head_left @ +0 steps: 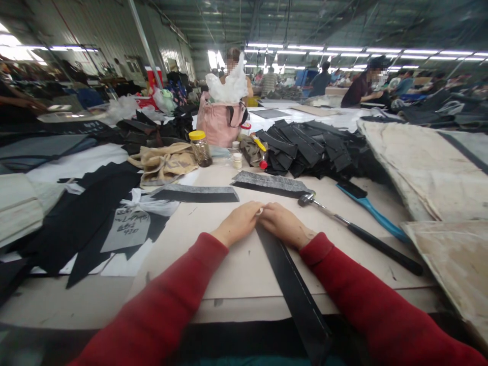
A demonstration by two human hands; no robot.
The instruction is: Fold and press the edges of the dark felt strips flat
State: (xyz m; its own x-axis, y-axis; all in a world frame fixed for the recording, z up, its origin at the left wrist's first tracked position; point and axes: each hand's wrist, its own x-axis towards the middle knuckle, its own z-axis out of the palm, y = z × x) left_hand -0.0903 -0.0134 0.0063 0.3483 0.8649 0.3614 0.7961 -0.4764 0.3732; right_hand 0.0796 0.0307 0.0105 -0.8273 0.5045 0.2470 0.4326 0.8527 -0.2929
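Note:
A long black strip (295, 290) with a pale stitched line runs from my hands down over the table's front edge. My left hand (241, 219) and my right hand (284, 222) meet at its far end, with the fingers of both pressed together there. A small white bit shows between the fingertips. Beyond my hands lie two black strips with grey upper bands, one (196, 193) at the left and one (272, 183) at the right. To the right rests a hammer (343, 219) with a black handle, beside a blue-handled brush (373, 208).
Black cut pieces (87, 208) with a handwritten tag (125, 229) lie left. Behind are a tan cloth (168, 162), a yellow-lidded jar (201, 150), a pink bag (219, 124) and a heap of black pieces (305, 145). Pale boards (430, 168) are at right. People work farther off.

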